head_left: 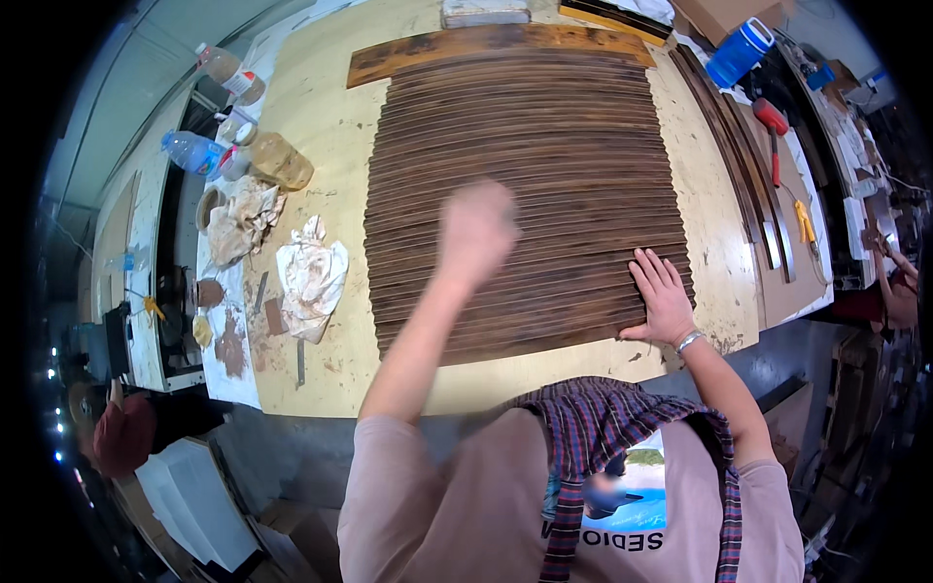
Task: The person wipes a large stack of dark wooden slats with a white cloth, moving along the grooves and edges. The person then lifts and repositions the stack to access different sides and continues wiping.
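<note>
A dark brown ridged wooden panel (525,146) made of many narrow slats lies flat on a pale board-topped table (330,126). My left hand (476,228) is over the middle of the panel, smeared by motion; its fingers look curled, but what they hold, if anything, does not show. Close to the panel's near right corner, my right hand (665,296) lies flat on the slats with fingers stretched out, a metal bracelet on the wrist. Across the far end of the panel runs a wider stained wooden board (501,41).
To the left are stained cloths (311,262), a jar of yellowish liquid (282,160), plastic bottles (194,153) and a thin metal strip (300,363). Long dark strips (724,136), a red-headed mallet (771,119), a yellow-handled tool (805,222) and a blue bottle (741,52) are at right.
</note>
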Tool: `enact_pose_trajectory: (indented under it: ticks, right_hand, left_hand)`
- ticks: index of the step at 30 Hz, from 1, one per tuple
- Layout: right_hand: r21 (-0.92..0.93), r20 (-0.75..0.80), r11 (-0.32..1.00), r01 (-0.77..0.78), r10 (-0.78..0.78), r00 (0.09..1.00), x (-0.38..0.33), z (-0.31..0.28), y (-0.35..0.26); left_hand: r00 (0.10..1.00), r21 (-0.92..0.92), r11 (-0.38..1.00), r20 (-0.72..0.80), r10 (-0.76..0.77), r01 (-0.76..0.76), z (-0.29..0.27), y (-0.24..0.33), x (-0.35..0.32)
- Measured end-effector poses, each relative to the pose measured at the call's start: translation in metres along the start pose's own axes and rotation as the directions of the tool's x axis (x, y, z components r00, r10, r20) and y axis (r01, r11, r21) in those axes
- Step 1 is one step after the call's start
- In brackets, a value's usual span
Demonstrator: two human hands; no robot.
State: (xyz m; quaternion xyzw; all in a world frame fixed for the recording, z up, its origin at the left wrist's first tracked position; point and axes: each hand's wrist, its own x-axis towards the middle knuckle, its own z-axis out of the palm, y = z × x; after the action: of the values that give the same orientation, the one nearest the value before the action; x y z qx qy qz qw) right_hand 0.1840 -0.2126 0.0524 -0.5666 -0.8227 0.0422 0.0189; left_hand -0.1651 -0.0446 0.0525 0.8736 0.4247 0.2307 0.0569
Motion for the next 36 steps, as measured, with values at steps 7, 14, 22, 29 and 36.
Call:
enact_pose_trajectory:
  ticks: [7,14,22,29,36]
  right_hand:
    - [-0.016,-0.030,0.999,0.030,-0.031,0.999,0.002,0.003,-0.002]
    - [-0.033,-0.027,0.999,0.017,-0.018,0.999,-0.001,0.003,-0.001]
    - [-0.040,-0.012,0.999,-0.002,0.002,1.000,0.001,0.004,-0.004]
    - [-0.060,-0.034,0.998,0.025,-0.027,0.999,-0.003,0.009,0.001]
    - [-0.046,-0.064,0.998,0.037,-0.040,0.997,-0.001,0.011,0.000]
  left_hand:
    - [0.811,0.152,0.814,-0.300,-0.502,0.560,-0.057,-0.138,-0.094]
    - [0.968,-0.148,0.984,0.242,-0.059,0.097,-0.044,0.046,-0.058]
    - [0.808,0.113,0.823,-0.307,-0.504,0.556,-0.084,-0.072,-0.146]
    - [0.997,-0.079,0.996,-0.065,0.030,-0.035,-0.031,0.068,-0.111]
    - [0.747,0.180,0.792,-0.502,-0.436,0.584,-0.079,-0.072,-0.152]
